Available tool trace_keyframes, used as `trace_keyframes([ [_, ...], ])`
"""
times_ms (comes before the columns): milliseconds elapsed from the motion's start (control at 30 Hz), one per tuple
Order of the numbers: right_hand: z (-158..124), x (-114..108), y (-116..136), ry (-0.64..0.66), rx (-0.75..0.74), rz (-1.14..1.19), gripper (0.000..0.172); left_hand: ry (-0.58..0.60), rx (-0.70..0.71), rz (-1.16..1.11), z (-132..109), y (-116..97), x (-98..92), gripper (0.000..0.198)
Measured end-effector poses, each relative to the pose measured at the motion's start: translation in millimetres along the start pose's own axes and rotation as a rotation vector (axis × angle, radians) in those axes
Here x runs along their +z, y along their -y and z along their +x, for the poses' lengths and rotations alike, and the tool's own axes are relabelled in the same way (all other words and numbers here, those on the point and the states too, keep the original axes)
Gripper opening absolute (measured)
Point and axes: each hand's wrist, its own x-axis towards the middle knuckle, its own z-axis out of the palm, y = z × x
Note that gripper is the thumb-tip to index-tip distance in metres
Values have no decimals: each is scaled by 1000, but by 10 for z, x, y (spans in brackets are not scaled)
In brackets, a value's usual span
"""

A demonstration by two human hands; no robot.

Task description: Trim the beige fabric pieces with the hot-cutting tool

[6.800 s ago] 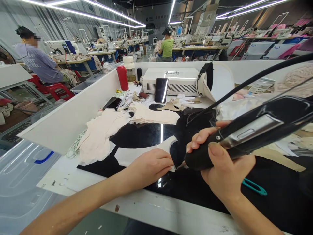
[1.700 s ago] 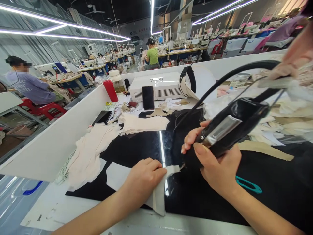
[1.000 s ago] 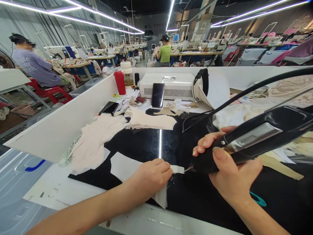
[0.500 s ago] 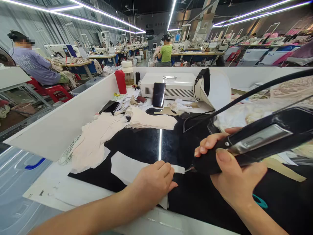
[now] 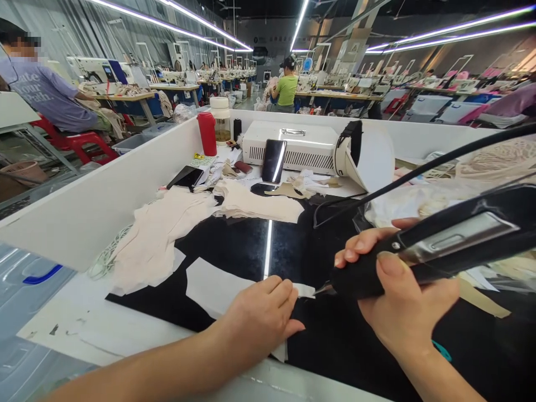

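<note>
My right hand (image 5: pixel 396 304) is closed round a black corded cutting tool (image 5: pixel 435 245), whose metal tip touches the edge of a white fabric piece (image 5: pixel 209 282). That piece lies on a glossy black work surface (image 5: pixel 234 245). My left hand (image 5: pixel 262 315) rests flat on the fabric just left of the tip, fingers stretched out and pressing it down. The tool's black cable (image 5: pixel 422 167) arcs up to the right.
A pile of cream fabric pieces (image 5: pixel 159 234) lies to the left, more (image 5: pixel 259 204) behind. At the back stand a white box unit (image 5: pixel 293 146), a phone (image 5: pixel 273 161), a red bottle (image 5: pixel 207 133) and a white roll (image 5: pixel 366 151). Teal snips (image 5: pixel 441 350) lie near my right wrist. Other people work at tables behind.
The view has shifted slightly. My left hand stays pressed on the white fabric and the tool tip stays at its edge; earlier the fabric had been turned under my hand.
</note>
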Motion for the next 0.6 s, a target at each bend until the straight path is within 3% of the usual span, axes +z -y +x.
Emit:
trace_keyframes([
  [267,42,182,-166,6,-4,7,45,-38,-36,-62,10,6,-6,56],
  [600,-3,219,-227,11,-9,23,45,-67,-44,-96,25,17,-35,51],
])
